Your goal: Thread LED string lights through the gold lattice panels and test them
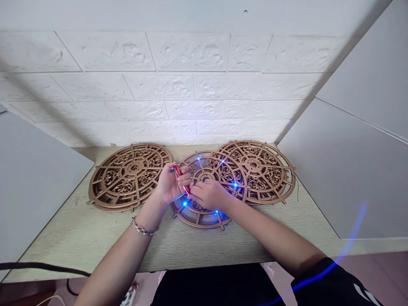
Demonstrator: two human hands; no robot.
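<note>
**Head view.** The left hand (pixel 172 183) is clenched round a small red tube (pixel 180 177), holding it slanted with its top end towards 11 o'clock. The right hand (pixel 208 194) is curled, its fingertips pinched at the tube's lower end. Whether they nip the tube itself or the wire leaving it cannot be told. Both hands sit over the 9 o'clock side of the middle disc (pixel 204 219), which lies flat on the counter (pixel 191 250).

A light wire (pixel 185 204) with lit blue points runs around that disc. A left disc (pixel 129 176) lies at 9 o'clock of it, apart. A right disc (pixel 259 170) at 2 o'clock has its edge overlapped by the middle one.

**Handling, as judged.**
- The tube looks light, rigid and smooth, and is best gripped round its body.
- The wire looks thin and easily kinked, and should be guided, not pulled.
- The discs are open fretwork with slim spokes, probably light and brittle. They should be lifted by the outer rim with both hands.

**Also noted.** There is a bracelet (pixel 143 229) on the left wrist and a black cable (pixel 41 267) at 8 o'clock.
</note>
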